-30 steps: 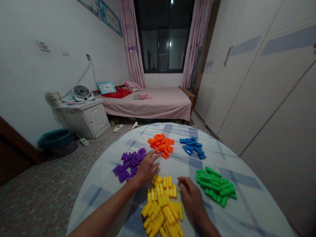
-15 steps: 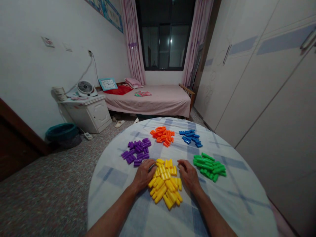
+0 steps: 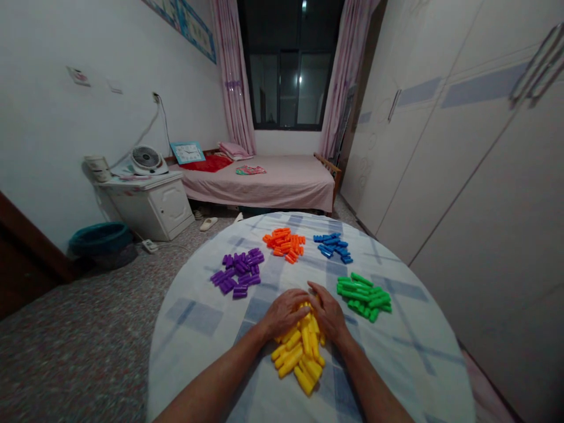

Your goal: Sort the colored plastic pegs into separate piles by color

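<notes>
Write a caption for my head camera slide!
Left hand and right hand cup yellow plastic pieces on a checked tablecloth, near purple pile, orange pile, blue pile and green pile.

yellow pieces (image 3: pixel 299 358) | green pieces (image 3: pixel 363 296) | blue pieces (image 3: pixel 332 245) | orange pieces (image 3: pixel 284 244) | purple pieces (image 3: pixel 235 271) | tablecloth (image 3: pixel 194 317): white, blue check

Bare left forearm (image 3: pixel 215 379) and right forearm (image 3: pixel 372 382), both slim and tapering toward narrow wrists just behind the grip, ending in a left hand (image 3: pixel 284 314) and a right hand (image 3: pixel 328 314) with prominent knuckles and long, slender fingers (image 3: pixel 315 288).
</notes>
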